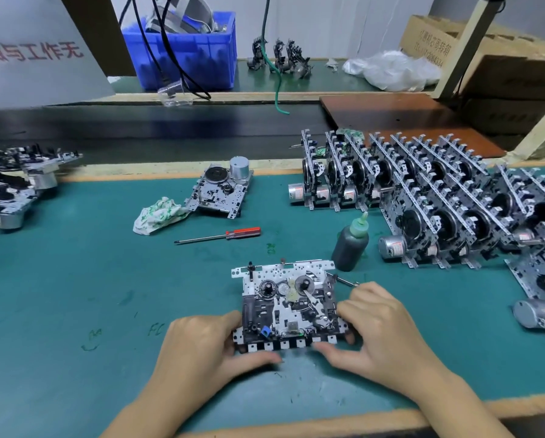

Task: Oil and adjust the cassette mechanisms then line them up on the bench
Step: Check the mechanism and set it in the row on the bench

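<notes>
Holding a cassette mechanism [288, 306] flat on the green bench mat [75, 279], near the front edge, both hands on it. Left hand [206, 346] curled round the lower left corner, thumb along the front key edge, fingers tucked under or behind that side. Right hand [380, 331] gripping the right side, thumb reaching along the front edge toward the white keys, with a thin metal tool [347, 280] poking out above the knuckles. Can't tell exactly how that tool is pinched, fingers hide it.

Mechanism lying face up: two reel hubs, small gears in the middle, a blue bit near the front left.

Just behind and right of it, a dark oil bottle [350, 245] with a green nozzle, standing upright on the mat. Further back to the left, a red-handled screwdriver [219, 236] lying flat, tip pointing left. Beyond that a crumpled white and green rag [159, 214], touching or nearly touching another single mechanism [222, 192] lying flat with its silver motor up.

Over on the right, rows of finished mechanisms [422, 191] standing on edge, packed side by side, motors sticking out at the bottom. Far left, a loose pile of more mechanisms [18, 181] stacked any old how.

Back shelf: blue plastic bin [185, 52] with cables draped over it, three small units [280, 56] standing, a crumpled plastic bag [391, 69], and cardboard boxes [485, 49] at the far right.
</notes>
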`<state>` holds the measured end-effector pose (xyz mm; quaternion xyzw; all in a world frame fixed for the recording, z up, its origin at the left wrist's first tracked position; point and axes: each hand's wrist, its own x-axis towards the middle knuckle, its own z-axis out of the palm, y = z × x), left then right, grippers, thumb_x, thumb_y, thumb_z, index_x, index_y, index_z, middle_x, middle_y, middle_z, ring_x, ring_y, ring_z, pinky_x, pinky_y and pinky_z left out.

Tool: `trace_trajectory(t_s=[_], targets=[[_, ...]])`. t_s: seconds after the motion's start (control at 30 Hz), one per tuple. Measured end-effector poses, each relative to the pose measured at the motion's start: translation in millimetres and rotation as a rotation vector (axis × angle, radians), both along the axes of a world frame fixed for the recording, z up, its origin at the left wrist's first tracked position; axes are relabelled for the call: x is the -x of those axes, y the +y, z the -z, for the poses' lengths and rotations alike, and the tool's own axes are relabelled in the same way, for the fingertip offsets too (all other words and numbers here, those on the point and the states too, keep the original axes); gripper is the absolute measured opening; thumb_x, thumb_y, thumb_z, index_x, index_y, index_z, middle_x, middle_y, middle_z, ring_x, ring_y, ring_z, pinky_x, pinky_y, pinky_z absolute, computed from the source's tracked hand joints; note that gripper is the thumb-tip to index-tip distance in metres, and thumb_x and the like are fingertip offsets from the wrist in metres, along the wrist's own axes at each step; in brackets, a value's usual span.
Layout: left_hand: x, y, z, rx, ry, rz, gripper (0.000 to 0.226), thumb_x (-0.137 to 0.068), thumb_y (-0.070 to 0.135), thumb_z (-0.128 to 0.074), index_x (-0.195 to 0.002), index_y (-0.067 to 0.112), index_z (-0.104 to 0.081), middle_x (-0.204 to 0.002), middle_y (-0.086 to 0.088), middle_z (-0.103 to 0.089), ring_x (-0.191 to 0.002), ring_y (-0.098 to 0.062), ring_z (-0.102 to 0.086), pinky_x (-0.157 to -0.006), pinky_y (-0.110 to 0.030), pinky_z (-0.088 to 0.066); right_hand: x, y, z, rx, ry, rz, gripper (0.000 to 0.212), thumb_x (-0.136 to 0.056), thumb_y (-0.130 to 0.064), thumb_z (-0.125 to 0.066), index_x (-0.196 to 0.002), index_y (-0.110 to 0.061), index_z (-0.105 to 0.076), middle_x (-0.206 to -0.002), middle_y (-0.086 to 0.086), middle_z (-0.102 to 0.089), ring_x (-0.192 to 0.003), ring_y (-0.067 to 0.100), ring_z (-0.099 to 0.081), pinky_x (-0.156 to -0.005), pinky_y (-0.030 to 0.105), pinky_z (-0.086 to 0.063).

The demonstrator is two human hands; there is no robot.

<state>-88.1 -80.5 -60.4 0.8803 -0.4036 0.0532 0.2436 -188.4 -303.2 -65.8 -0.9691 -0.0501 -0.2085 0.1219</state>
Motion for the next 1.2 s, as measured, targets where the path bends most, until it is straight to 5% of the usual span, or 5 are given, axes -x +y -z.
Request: trace_trajectory(t_s=[0.17, 0.4, 0.77, 0.93, 1.2], targets=[[-1, 3, -12, 0.227, 0.234, -0.001, 0.053, -0.067, 0.087, -0.042, -0.067, 0.034, -0.047, -0.051, -0.001, -0.033, -0.049, -0.013, -0.021, -0.043, -0.012, -0.019, 1, 6, -11, -0.385, 0.104, -0.005, 0.051, -0.079, -0.056, -0.052, -0.052, -0.015, -0.04, -0.049, -0.006, -0.037, -0.051, 0.01, -0.034, -0.053, 0.026, -0.031], [3, -2, -21, 0.445, 0.446, -0.169, 0.071, -0.077, 0.07, -0.037, -0.036, 0.012, -0.039, -0.028, 0.002, -0.034, -0.032, -0.003, -0.03, -0.044, -0.013, -0.027, -12, 24, -32, -0.921, 0.221, 0.199, 0.065, -0.074, -0.068, -0.046, -0.033, -0.017, -0.05, -0.029, 0.0, -0.034, -0.032, 0.005, -0.033, -0.044, 0.013, -0.029], [-7, -10, -38, 0.172, 0.051, -0.357, 0.058, -0.076, 0.078, -0.024, -0.061, 0.029, -0.051, -0.059, 0.016, -0.054, -0.059, -0.004, -0.051, -0.053, -0.025, -0.036, -13, 9, -36, -0.464, 0.135, 0.321, 0.06, -0.07, -0.078, -0.031, -0.056, -0.021, -0.045, -0.052, -0.005, -0.045, -0.052, 0.014, -0.041, -0.05, 0.023, -0.028], [-15, -19, -52, 0.296, 0.159, 0.057, 0.035, -0.081, 0.061, -0.048, -0.103, 0.038, -0.063, -0.11, 0.025, -0.055, -0.112, 0.004, -0.046, -0.093, -0.011, -0.032, -14, 3, -28, -0.764, 0.295, -0.021, 0.043, -0.066, -0.054, -0.069, -0.104, -0.042, -0.052, -0.105, -0.02, -0.056, -0.104, 0.006, -0.054, -0.089, 0.022, -0.043], [-13, -40, -47, 0.353, 0.34, 0.195, 0.017, -0.081, 0.045, -0.062, -0.097, 0.048, -0.068, -0.109, 0.02, -0.058, -0.114, -0.006, -0.049, -0.091, -0.014, -0.035, -23, 5, -21, -0.928, 0.236, -0.093, 0.036, -0.066, -0.037, -0.076, -0.1, -0.037, -0.064, -0.099, -0.008, -0.065, -0.099, 0.016, -0.06, -0.091, 0.033, -0.046]])
